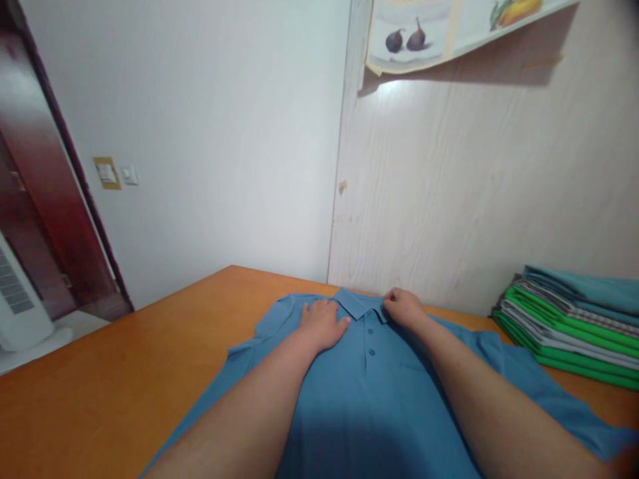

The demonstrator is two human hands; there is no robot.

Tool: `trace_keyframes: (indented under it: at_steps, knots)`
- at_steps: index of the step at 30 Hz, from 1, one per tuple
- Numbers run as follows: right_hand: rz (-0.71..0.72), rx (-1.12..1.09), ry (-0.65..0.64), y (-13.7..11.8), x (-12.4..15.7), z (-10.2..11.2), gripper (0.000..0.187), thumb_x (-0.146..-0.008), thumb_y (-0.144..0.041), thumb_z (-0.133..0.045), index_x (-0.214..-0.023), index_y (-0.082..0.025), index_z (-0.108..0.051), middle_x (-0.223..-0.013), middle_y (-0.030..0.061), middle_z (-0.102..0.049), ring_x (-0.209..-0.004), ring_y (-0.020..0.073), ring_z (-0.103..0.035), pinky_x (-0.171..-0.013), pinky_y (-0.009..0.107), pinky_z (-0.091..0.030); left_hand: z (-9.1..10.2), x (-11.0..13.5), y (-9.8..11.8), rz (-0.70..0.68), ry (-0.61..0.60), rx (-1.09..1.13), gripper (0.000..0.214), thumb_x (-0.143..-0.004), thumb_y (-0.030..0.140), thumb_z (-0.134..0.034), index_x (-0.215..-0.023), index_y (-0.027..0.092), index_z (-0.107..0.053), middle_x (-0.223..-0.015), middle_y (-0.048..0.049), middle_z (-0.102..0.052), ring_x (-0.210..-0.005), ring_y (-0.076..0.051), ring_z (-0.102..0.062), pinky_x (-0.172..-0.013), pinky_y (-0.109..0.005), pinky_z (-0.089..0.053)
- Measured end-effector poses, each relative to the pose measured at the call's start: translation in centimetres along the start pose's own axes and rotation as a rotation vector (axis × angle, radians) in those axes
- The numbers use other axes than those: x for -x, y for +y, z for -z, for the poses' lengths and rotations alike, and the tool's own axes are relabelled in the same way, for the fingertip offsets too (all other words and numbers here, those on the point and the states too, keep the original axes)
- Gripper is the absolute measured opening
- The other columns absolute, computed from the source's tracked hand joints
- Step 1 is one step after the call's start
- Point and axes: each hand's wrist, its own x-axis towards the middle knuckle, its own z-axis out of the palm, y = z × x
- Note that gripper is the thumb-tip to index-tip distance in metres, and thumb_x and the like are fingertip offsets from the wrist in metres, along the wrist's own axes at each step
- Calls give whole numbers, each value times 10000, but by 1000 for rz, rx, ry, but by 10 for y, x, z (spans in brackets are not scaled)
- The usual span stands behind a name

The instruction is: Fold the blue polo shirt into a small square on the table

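A blue polo shirt (349,399) lies spread out, front side up, on the orange-brown table (100,372), its collar (353,303) toward the wall and its buttons showing below it. Flat on the shirt, just left of the collar, rests my left hand (322,324) with its fingers spread. My right hand (403,307) is closed at the right side of the collar, fingers pinched on the fabric there. The shirt's lower part runs under my forearms and out of view.
At the right stands a stack of folded clothes (574,326), green, grey, checked and blue. A wall (239,166) rises behind the table's far edge. A white appliance (22,299) and a dark red door (64,186) are at the left.
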Motion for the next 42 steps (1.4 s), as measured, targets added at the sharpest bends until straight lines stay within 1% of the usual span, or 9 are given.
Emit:
trace_keyframes:
  at_steps: [5,11,15,20,27,30,33,39,42]
  knots:
    - [163,-19,19,-26,9,5,241,-914,-315,-495,-910,-198,-706,-889,85,-705,-837,202,-622,-724,282,-411,1,-10,-23,59,81,-6,466,-955,518,-367,-1124,196,-660,-1214,-135,-663,-1144,-309,-603,-974,-447,-469]
    - [386,-42,-164,-51,19,-8,306,-945,-377,-506,-959,-231,-774,-1007,86,-735,-941,222,-650,-818,294,-452,-7,-16,-36,-18,125,7,467,-980,480,-340,-1240,211,-621,-1302,-93,-644,-1211,-268,-569,-1053,-404,-423]
    - [415,-44,-259,-46,21,-14,334,-954,-355,-489,-869,-235,-789,-877,44,-764,-832,205,-680,-771,293,-485,-7,-13,-32,-7,19,0,587,-965,604,-288,-1337,250,-574,-1442,-84,-561,-1335,-318,-474,-1114,-527,-348]
    - [433,-22,-253,-41,17,-17,353,-954,-306,-475,-1138,-196,-755,-1204,99,-716,-1138,232,-625,-1009,341,-442,0,-8,-27,94,-74,-23,674,-930,687,-237,-1369,282,-551,-1542,-90,-450,-1440,-383,-320,-1121,-711,-187]
    - [418,44,-291,-44,21,-24,385,-933,-349,-526,-1198,-160,-732,-1239,132,-690,-1195,262,-589,-1040,363,-427,0,-8,-26,235,-70,-54,769,-901,730,-239,-1432,241,-501,-1598,-139,-348,-1482,-430,-212,-1130,-736,-84]
    - [412,59,-297,-45,23,-23,394,-931,-373,-536,-1208,-168,-727,-1273,132,-674,-1223,267,-573,-1048,366,-418,1,-6,-23,183,-27,-63,747,-915,702,-257,-1461,236,-465,-1615,-128,-315,-1492,-420,-184,-1135,-729,-79]
    - [413,64,-304,-45,23,-22,408,-932,-381,-539,-1232,-167,-714,-1304,137,-657,-1237,267,-568,-1055,368,-414,4,-6,-22,105,-66,-39,722,-922,702,-236,-1470,280,-446,-1616,-90,-324,-1491,-391,-210,-1126,-740,-93]
    - [415,57,-316,-43,23,-20,433,-930,-389,-535,-1251,-152,-703,-1304,147,-654,-1262,272,-552,-1063,360,-407,8,-8,-32,333,-87,-50,793,-897,734,-217,-1432,224,-504,-1592,-168,-347,-1469,-423,-251,-1093,-772,-111]
    - [403,36,-310,-43,24,-21,429,-924,-388,-544,-1241,-149,-709,-1327,158,-636,-1263,284,-551,-1062,380,-408,8,-8,-32,363,-63,-78,776,-900,715,-260,-1415,198,-523,-1555,-202,-397,-1458,-430,-272,-1100,-765,-92]
